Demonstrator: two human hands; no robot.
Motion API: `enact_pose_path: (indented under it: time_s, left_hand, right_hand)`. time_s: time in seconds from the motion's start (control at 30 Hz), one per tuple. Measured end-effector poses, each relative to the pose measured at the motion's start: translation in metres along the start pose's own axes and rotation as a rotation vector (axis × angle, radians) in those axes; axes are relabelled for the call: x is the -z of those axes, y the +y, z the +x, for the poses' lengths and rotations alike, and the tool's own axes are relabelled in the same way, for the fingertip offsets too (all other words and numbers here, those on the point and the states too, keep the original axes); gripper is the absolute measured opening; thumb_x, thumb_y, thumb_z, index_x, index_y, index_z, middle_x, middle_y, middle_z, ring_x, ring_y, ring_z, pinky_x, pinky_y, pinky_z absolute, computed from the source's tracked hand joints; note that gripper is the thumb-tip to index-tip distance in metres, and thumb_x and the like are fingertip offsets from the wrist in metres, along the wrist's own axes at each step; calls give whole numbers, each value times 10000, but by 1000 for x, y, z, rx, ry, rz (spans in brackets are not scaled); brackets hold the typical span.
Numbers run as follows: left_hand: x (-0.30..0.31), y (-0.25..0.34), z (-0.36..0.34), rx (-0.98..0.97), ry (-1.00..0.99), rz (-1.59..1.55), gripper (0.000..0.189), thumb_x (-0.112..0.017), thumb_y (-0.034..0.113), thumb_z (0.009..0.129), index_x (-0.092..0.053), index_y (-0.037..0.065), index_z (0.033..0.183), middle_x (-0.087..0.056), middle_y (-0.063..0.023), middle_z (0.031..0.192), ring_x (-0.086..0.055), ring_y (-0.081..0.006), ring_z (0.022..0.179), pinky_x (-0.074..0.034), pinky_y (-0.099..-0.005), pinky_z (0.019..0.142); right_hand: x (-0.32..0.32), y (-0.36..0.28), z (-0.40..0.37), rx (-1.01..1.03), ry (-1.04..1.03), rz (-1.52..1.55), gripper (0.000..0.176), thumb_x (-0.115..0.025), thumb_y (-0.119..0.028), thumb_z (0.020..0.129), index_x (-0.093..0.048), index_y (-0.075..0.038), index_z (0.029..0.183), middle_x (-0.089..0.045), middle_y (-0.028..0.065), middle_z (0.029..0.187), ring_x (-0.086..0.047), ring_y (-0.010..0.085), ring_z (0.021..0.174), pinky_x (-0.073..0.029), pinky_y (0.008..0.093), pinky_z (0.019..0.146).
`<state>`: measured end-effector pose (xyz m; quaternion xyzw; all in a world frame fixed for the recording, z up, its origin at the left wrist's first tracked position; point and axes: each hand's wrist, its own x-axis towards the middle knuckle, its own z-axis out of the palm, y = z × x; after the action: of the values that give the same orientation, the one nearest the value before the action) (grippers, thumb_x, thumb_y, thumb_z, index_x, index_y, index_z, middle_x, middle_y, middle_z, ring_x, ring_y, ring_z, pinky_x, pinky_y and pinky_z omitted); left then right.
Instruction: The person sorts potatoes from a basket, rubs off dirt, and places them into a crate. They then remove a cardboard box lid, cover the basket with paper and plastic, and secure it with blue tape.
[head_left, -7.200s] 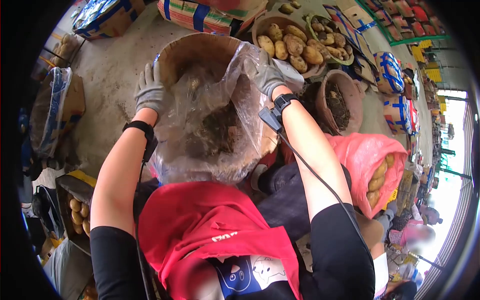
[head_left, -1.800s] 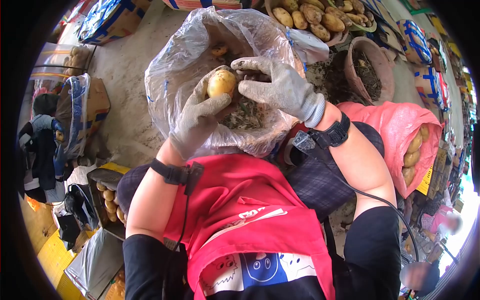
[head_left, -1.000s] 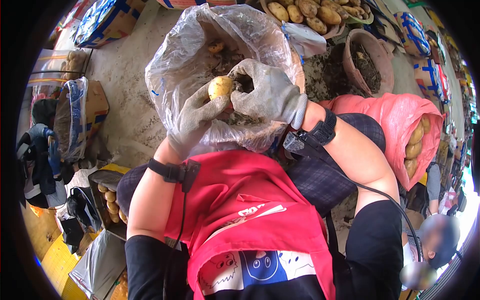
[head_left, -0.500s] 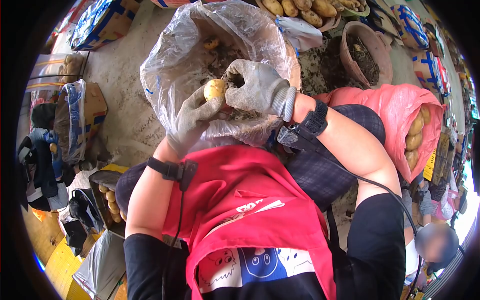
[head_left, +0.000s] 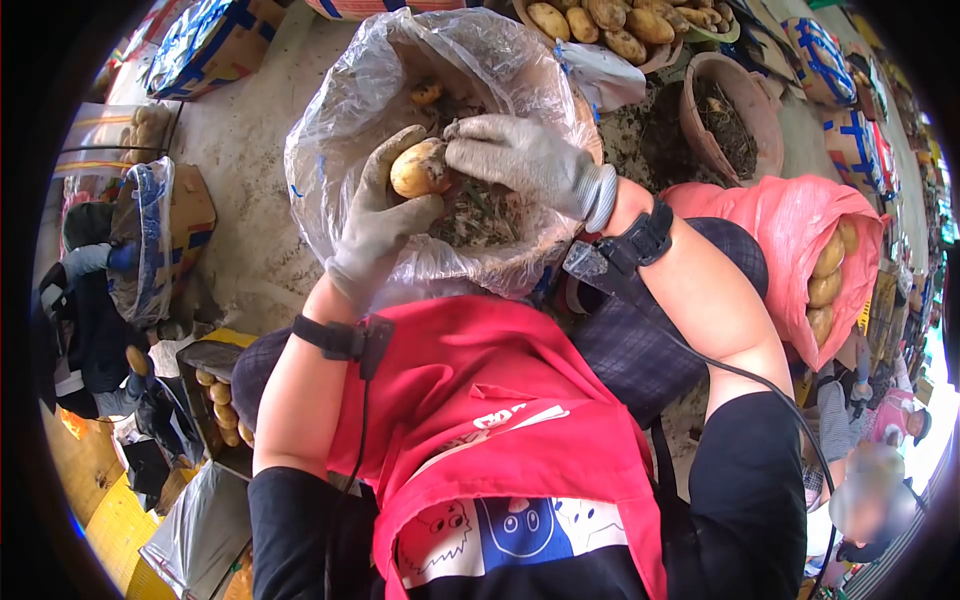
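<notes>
My left hand (head_left: 378, 215), in a dirty grey glove, holds a yellow potato (head_left: 421, 168) between thumb and fingers. From the right, my gloved right hand (head_left: 515, 165) touches the potato's end with its fingertips, the fingers pressed together. What may lie under those fingertips is hidden. Both hands are above a basket lined with clear plastic (head_left: 335, 130), which has soil and plant scraps in it. Another small potato (head_left: 426, 93) lies inside, near the far wall.
A red sack of potatoes (head_left: 760, 215) lies beside my knee on the right. Behind it stands a pink bucket of debris (head_left: 770, 130). A heaped bowl of potatoes (head_left: 665, 55) is at the top. Taped boxes (head_left: 200, 205) and a co-worker (head_left: 95, 320) are at left.
The potato has turned and shows a larger side, and my left fingers have spread further up around it. My right fingers have straightened. The co-worker at left has shifted position.
</notes>
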<state>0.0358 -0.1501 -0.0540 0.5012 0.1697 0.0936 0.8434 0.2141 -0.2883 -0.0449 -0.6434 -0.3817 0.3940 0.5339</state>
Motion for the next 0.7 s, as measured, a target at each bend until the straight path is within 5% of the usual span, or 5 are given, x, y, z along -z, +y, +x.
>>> enact_pose_path:
  time_s: [0.1,0.27,0.57,0.7]
  left_hand:
    - [-4,-4,0,-48,-21,187,774,-696,-74,834,-381,60,1529,-537,-89,1389,-569,-180,1210,-492,-321,1022]
    - [-16,-2,-4,-90,-32,540,726,-744,-2,864,-414,46,1509,-559,-76,1360,-548,-171,1234,-457,-299,1063]
    - [-11,1,-8,70,-16,64,670,-710,-22,898,-422,60,1498,-576,-81,1362,-596,-177,1197,-560,-325,959]
    - [-8,-2,-9,81,-27,4,694,-726,48,893,-405,55,1508,-559,-108,1390,-571,-230,1260,-535,-407,1051]
  right_hand:
    - [-11,7,-2,11,28,-226,589,-749,-511,830,-714,-23,1158,-741,148,1082,-699,267,1045,-530,373,907]
    - [-12,7,-1,-88,-14,-369,440,-765,-429,803,-740,-51,1027,-748,139,931,-718,241,895,-540,376,799]
    - [-15,6,-7,-153,69,-86,377,-783,-314,779,-735,-19,1007,-746,110,858,-703,183,809,-553,319,740]
    - [-16,1,-7,-125,94,-89,361,-787,-274,771,-723,-15,1014,-748,98,878,-694,155,790,-558,307,728]
